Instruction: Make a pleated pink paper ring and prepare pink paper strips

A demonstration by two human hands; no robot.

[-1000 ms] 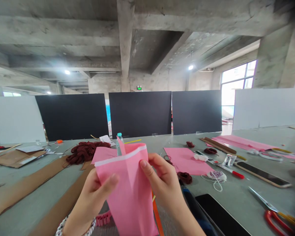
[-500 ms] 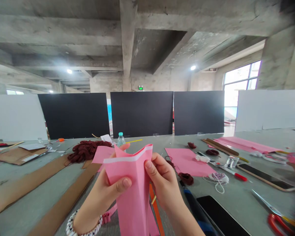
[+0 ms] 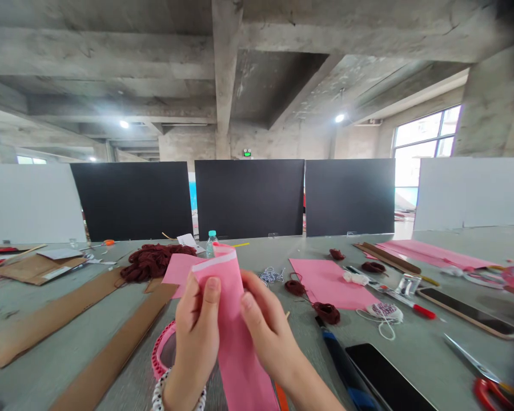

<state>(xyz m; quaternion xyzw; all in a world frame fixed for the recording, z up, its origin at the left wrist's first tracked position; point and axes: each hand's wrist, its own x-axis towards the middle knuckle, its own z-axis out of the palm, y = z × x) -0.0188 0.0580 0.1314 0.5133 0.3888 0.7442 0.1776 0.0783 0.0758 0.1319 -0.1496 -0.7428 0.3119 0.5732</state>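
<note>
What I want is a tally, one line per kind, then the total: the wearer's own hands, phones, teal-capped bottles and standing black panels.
Hands (left hand, right hand): 2
Phones: 2
Teal-capped bottle: 1
Black panels: 3
Total: 8

Ceiling lamps (image 3: 340, 118) glare hazily, the window (image 3: 420, 130) burns white, and the upper-right corner blurs dark.

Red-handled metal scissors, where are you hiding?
In the head view, the red-handled metal scissors lie at the lower right, on the grey table, right of the flat black phone.
</note>
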